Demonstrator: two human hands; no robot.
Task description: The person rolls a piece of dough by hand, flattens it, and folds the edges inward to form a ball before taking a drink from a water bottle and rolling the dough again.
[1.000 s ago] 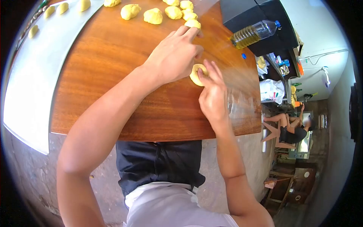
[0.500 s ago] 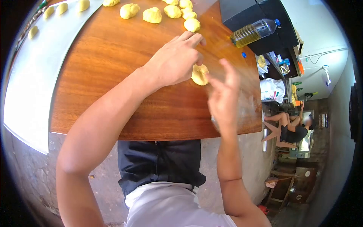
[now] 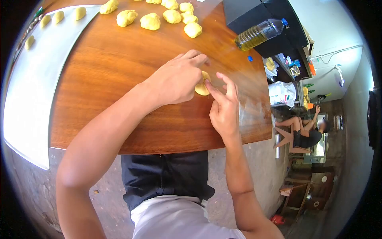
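A small flattened piece of yellow dough [image 3: 202,89] lies on the wooden table between my two hands. My left hand [image 3: 179,77] is at its left side, fingers curled over and partly hiding it. Against its right side, my right hand [image 3: 226,109] presses one digit into the dough, while another finger sticks up away from it. The undersides of my left fingers are hidden. Farther up the table sit several rounded dough lumps [image 3: 150,21].
A white tray [image 3: 38,91] with several smooth dough pieces [image 3: 58,16] stands on the left. At the back right, a plastic bottle of yellowish oil [image 3: 254,36] leans by a black box [image 3: 264,20], near a blue cap [image 3: 250,58]. Another person [image 3: 308,137] sits far right.
My right hand, blurred before and largely off the dough, now has a digit pressed into it. My left hand stays over the dough. The whole view has shifted slightly.
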